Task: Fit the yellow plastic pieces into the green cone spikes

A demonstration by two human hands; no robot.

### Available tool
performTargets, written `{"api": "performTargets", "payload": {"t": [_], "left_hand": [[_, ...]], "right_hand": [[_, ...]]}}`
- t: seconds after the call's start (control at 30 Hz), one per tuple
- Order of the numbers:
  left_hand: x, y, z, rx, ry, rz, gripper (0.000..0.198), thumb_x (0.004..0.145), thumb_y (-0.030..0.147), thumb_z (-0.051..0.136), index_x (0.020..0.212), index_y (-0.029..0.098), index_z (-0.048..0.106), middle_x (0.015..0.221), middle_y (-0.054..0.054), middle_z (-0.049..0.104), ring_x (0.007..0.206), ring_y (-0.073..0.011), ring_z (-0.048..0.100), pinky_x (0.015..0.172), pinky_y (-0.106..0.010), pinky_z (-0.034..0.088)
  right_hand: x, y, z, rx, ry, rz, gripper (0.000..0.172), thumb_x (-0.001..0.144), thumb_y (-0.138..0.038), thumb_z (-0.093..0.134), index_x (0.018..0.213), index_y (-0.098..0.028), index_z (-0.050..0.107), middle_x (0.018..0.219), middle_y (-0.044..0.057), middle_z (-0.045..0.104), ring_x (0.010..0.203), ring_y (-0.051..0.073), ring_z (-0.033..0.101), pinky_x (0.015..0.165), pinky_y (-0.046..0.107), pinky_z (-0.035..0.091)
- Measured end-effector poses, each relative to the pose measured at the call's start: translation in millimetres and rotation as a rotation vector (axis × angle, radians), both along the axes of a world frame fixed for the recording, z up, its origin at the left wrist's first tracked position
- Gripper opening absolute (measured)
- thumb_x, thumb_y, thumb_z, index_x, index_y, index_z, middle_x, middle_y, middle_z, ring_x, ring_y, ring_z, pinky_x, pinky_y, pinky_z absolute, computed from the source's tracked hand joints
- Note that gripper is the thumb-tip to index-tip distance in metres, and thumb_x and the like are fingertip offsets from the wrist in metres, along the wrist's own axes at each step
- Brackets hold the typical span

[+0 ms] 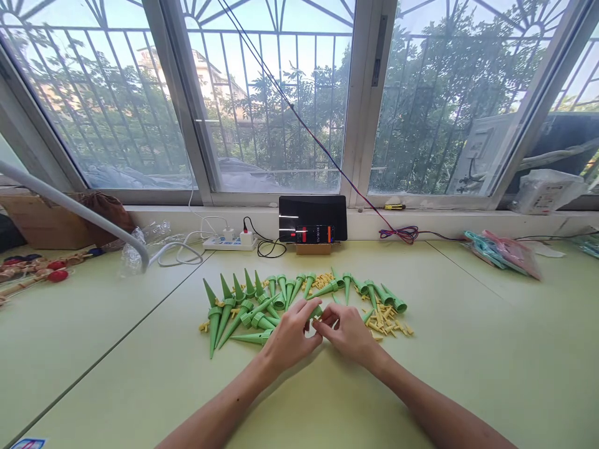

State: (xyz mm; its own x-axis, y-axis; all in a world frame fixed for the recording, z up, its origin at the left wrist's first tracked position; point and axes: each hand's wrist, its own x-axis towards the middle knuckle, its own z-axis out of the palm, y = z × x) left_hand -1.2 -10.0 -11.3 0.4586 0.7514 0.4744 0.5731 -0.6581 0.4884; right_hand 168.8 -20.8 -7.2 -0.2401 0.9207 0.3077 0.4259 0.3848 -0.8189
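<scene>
My left hand (291, 335) and my right hand (347, 332) meet at the middle of the pale green table (421, 374), fingers pinched together around a green cone spike (316, 311) held between them. Behind and left of the hands lies a spread of several green cone spikes (243, 305). Small yellow parts (387, 322) are scattered to the right of my right hand, with more yellow parts (322, 279) behind it. What my right fingertips pinch is too small to name.
A dark tablet (312, 217) and a phone (314, 234) on a stand sit against the window sill. A power strip (229, 242) with cables lies to their left. Red and wooden toys (28, 272) are at far left, plastic bags (503, 252) at right.
</scene>
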Motion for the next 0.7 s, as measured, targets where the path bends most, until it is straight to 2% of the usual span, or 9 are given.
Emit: {"api": "performTargets", "payload": {"t": [0.37, 0.7], "left_hand": [[0.6, -0.5, 0.9, 0.011, -0.011, -0.021, 0.055, 0.073, 0.005, 0.055, 0.124, 0.024, 0.052, 0.103, -0.004, 0.060, 0.071, -0.0114, 0.057, 0.064, -0.023, 0.051], [1.1, -1.6, 2.9, 0.012, -0.005, -0.014, 0.054, 0.073, 0.005, 0.056, 0.124, 0.023, 0.052, 0.104, -0.004, 0.061, 0.074, -0.0126, 0.058, 0.064, -0.023, 0.050]], "right_hand": [[-0.5, 0.2, -1.1, 0.011, 0.009, 0.018, 0.014, 0.084, -0.024, 0.063, 0.073, -0.016, 0.064, 0.069, 0.003, 0.070, 0.063, 0.015, 0.062, 0.058, 0.023, 0.044], [-0.9, 0.4, -1.8, 0.018, -0.008, 0.013, 0.017, 0.086, -0.027, 0.062, 0.074, -0.016, 0.065, 0.072, 0.004, 0.071, 0.065, 0.016, 0.064, 0.059, 0.023, 0.045]]}}
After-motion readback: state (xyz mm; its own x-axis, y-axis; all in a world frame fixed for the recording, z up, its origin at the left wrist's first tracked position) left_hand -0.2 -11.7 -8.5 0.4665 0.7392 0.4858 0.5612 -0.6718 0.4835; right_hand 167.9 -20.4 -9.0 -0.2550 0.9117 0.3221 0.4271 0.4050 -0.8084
